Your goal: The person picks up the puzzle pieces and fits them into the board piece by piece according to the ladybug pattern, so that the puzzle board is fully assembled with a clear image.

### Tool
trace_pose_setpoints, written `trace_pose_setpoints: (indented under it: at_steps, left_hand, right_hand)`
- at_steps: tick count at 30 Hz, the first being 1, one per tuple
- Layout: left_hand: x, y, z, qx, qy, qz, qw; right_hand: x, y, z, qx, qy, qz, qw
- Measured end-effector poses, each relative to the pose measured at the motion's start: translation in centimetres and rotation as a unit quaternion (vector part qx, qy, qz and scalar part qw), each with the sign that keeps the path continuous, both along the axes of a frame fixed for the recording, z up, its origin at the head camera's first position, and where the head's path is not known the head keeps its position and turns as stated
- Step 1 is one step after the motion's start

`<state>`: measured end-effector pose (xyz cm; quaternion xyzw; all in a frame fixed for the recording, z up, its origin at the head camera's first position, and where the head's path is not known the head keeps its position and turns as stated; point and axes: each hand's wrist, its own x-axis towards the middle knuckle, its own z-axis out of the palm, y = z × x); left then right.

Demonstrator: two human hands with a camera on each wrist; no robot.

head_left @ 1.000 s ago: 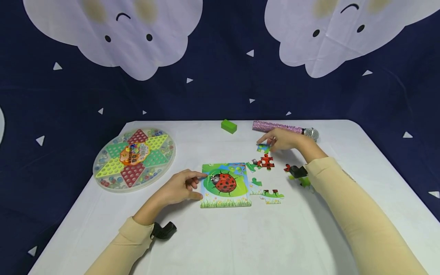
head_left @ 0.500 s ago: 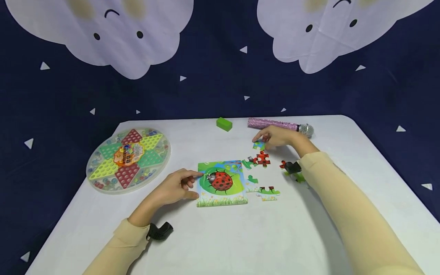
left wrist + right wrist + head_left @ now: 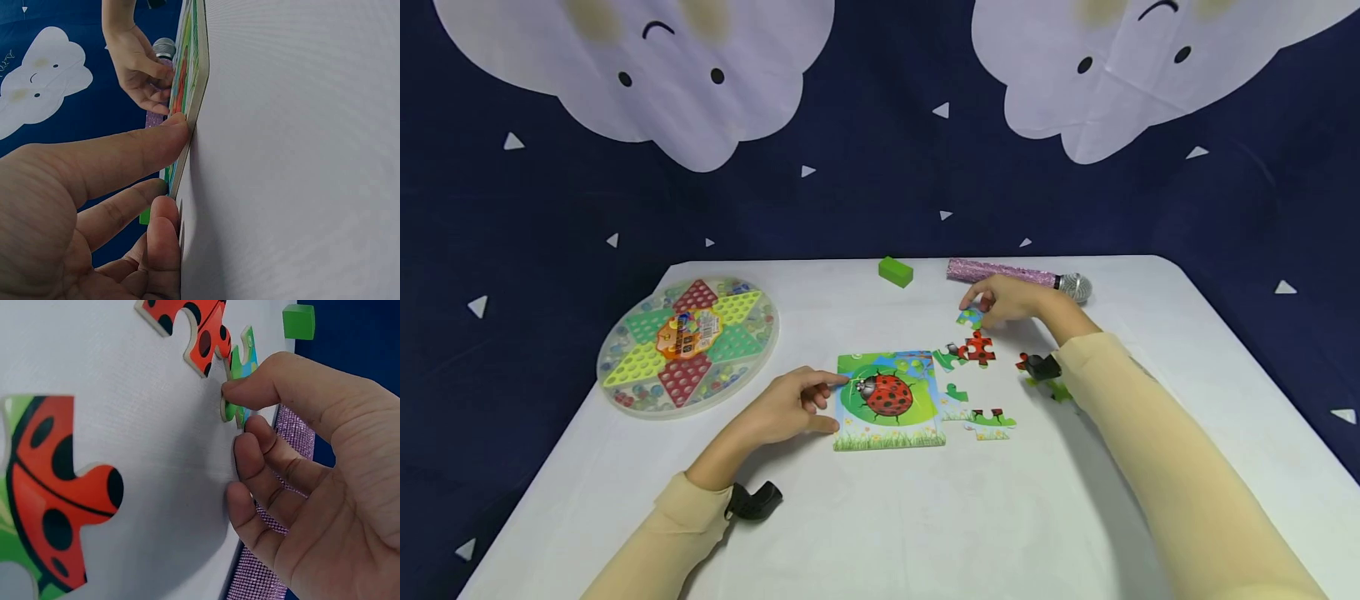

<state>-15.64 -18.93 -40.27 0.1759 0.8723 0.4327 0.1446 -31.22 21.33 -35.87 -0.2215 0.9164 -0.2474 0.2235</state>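
A square ladybug puzzle board [image 3: 891, 398] lies flat on the white table. At its left edge is my left hand [image 3: 782, 408], its index fingertip and thumb touching the board; in the left wrist view the thumb [image 3: 150, 145] presses against the board's edge [image 3: 201, 81]. Farther right, my right hand [image 3: 1013, 302] pinches a blue-and-green puzzle piece [image 3: 970, 317] on the tabletop. In the right wrist view the thumb covers part of that piece [image 3: 250, 359]. Just below it lies a red spotted puzzle piece [image 3: 979, 350].
Several loose pieces lie right of the board, including a grass-edged piece [image 3: 992, 429] and one partly behind the right wrist [image 3: 1060, 392]. A Chinese checkers board [image 3: 688, 346] stands left. A green block [image 3: 896, 272] and a glittery pink microphone [image 3: 1000, 272] lie at the back.
The blue-and-green piece has turned slightly under my right fingers. My left hand stays at the board's edge. The head view has shifted a little.
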Motion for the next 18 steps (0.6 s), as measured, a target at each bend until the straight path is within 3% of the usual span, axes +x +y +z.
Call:
trace_pose_setpoints:
  at_steps: [6,18]
  left_hand:
    - [-0.1,0.4,0.07,0.0,-0.011,-0.006,0.9999]
    - [0.21,0.2,0.62,-0.003,-0.01,0.004,0.9999]
  right_hand:
    - [0.33,0.47,-0.01,-0.006,-0.018,-0.016,0.9997]
    - [-0.11,-0.04,-0.42,0.007,0.018,-0.038,0.9991]
